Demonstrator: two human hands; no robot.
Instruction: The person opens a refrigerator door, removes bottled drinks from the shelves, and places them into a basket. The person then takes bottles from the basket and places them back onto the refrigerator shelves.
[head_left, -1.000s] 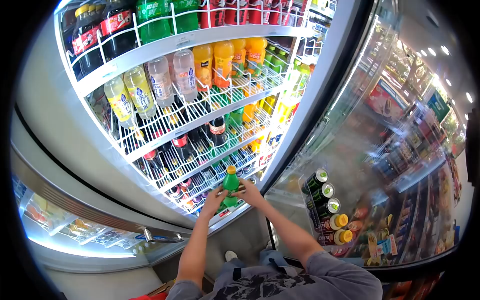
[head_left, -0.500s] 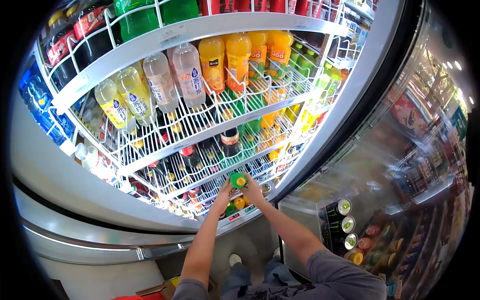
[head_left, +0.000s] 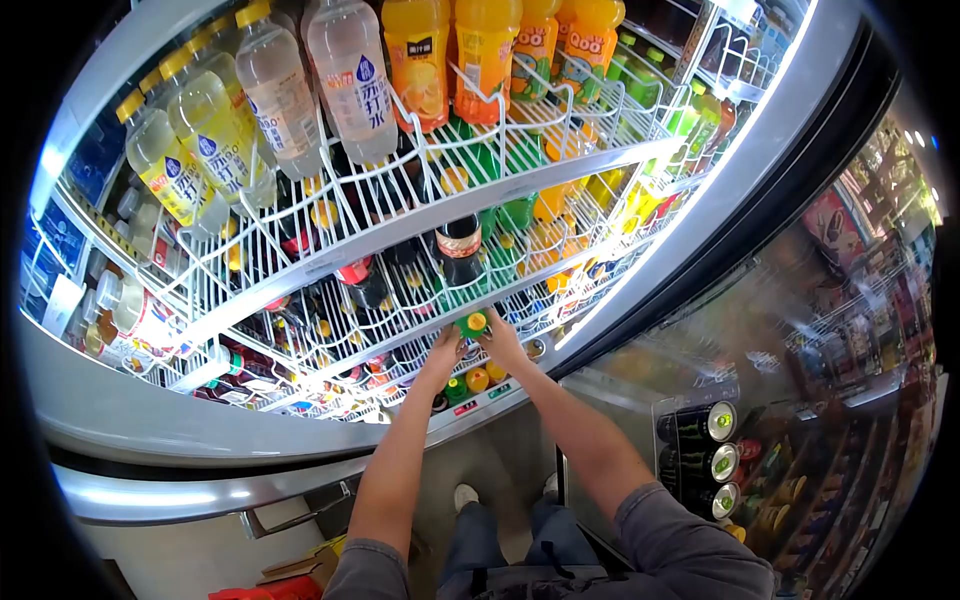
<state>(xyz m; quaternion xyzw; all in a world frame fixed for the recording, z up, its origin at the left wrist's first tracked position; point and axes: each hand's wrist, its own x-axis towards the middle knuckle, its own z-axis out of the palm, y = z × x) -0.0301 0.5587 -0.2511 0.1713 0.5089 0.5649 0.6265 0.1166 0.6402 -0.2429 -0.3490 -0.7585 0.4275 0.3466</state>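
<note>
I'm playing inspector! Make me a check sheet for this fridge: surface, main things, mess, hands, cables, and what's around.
Surface: white wire shelf inside the lit fridge.
Job's things: green bottle, yellow cap facing the camera.
Clutter: orange bottles and clear bottles line the shelf.
Hands: left hand and right hand hold the green bottle between them.
Cables: nothing seen.
Surroundings: open glass door at right, black cans there, shoes below.

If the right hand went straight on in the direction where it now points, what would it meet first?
The green bottle, which the right hand touches. Behind it, the front edge of a white wire shelf seems next in line, but depth is hard to judge.
</note>
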